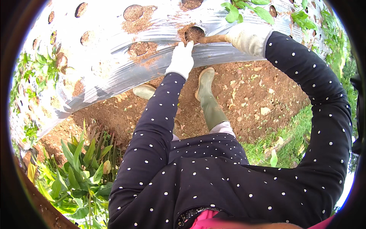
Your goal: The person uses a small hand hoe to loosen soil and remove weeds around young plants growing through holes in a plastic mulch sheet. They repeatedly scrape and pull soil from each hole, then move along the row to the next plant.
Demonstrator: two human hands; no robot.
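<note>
My right hand (249,39), in a white knit glove, grips the wooden handle (213,39) of a hand tool. The handle lies nearly level and its far end reaches the rim of a round planting hole (195,33) in silvery plastic mulch film (226,54). The tool's working end cannot be made out. At the near rim of that hole is my left hand (181,58), also in a white glove, fingertips down at the film and soil. Glare hides whether those fingers pinch anything. Loose brown soil lies around the hole.
More planting holes, such as one with spilled soil (139,48), dot the film-covered bed. Leafy seedlings (248,10) grow at its far side. Below the bed runs a bare soil path (257,94) under my rubber boots (210,106). Broad-leaved plants (83,169) stand at lower left, grass (291,143) at right.
</note>
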